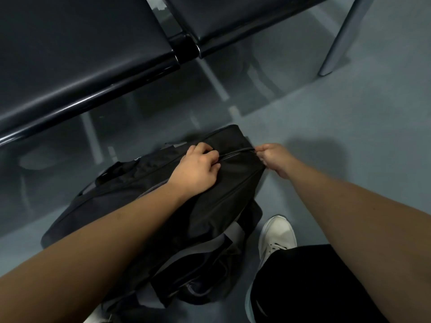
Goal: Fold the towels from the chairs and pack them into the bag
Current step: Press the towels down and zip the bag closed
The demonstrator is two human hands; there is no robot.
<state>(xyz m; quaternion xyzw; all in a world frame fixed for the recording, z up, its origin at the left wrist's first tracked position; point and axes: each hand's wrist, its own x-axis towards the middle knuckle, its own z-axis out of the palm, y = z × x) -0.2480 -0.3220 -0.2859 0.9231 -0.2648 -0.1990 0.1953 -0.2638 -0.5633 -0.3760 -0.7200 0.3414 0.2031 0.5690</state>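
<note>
A black fabric bag (149,199) lies on the grey floor in front of me, its zipper line running along the top toward the far right end. My left hand (198,167) grips the bag's top fabric beside the zipper, fingers curled. My right hand (274,158) pinches the bag's right end at the zipper. Whether it holds the zipper pull or the fabric is too small to tell. No towel shows; the bag's inside is hidden.
Two black padded chair seats (77,59) joined in a row stand beyond the bag, bare on top. A grey metal leg (338,43) rises at the right. My white shoe (277,236) and black trouser leg (310,285) are beside the bag's near right.
</note>
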